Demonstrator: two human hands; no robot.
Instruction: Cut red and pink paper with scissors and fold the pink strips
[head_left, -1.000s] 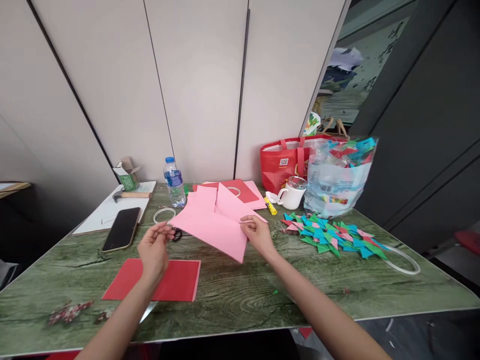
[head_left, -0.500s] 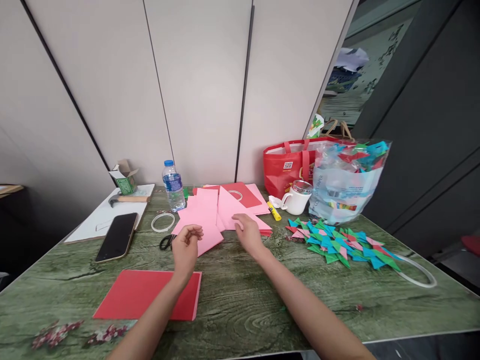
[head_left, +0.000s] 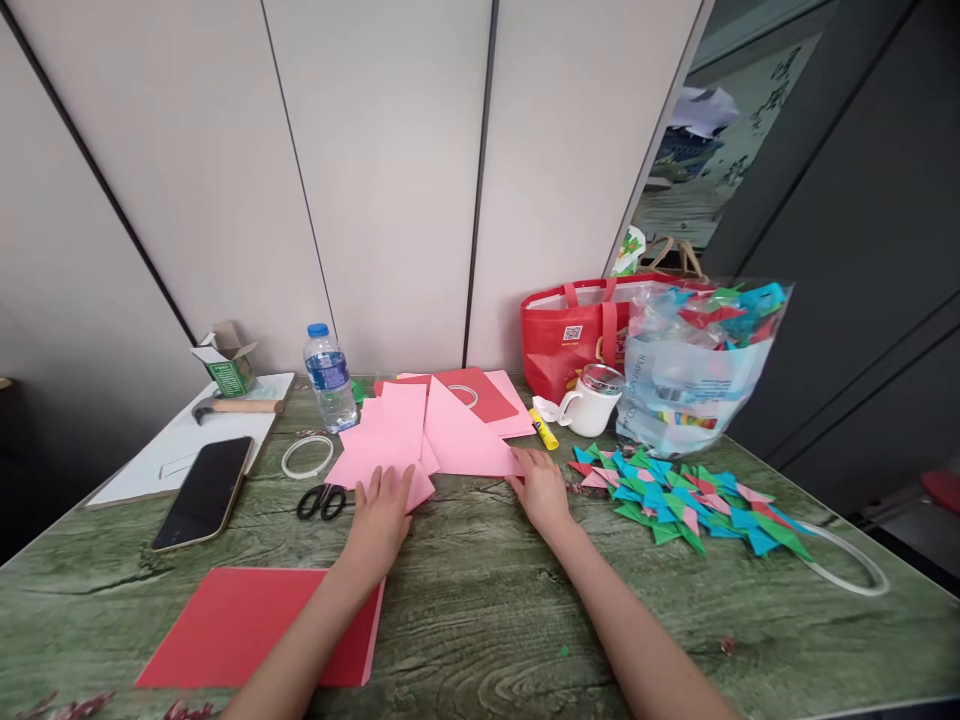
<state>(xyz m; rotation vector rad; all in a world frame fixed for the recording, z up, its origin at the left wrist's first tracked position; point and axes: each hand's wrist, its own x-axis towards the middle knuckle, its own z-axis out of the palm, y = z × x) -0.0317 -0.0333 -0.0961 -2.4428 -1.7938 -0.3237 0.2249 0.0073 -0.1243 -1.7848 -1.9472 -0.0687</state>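
Note:
Pink paper sheets [head_left: 405, 425] lie fanned out in a loose pile at the middle of the table. My left hand [head_left: 381, 515] rests with its fingers stretched out on the near left edge of this pile. At the pile's right corner, my right hand [head_left: 541, 488] touches a large pink sheet [head_left: 472, 440]; its fingers are extended, and the thumb lies near the sheet's edge. Black-handled scissors [head_left: 321, 502] lie just left of my left hand, their blades hidden under the paper. A stack of red and pink paper [head_left: 255, 625] lies partly behind my left forearm.
Folded paper pieces [head_left: 675, 495] and a white ring [head_left: 855, 570] lie at right. Behind stand a white mug [head_left: 592, 405], a red bag [head_left: 559, 345] and a clear bag [head_left: 682, 390]; a glue stick [head_left: 544, 430] lies nearby. Leftward are a bottle [head_left: 330, 380], phone [head_left: 206, 490], hammer [head_left: 240, 405] and tape roll [head_left: 307, 457].
Both hands have come down onto the pink paper, the right one moving rightward to the sheet's corner. The large pink sheet's near edge now lies straighter, and more of the scissors shows.

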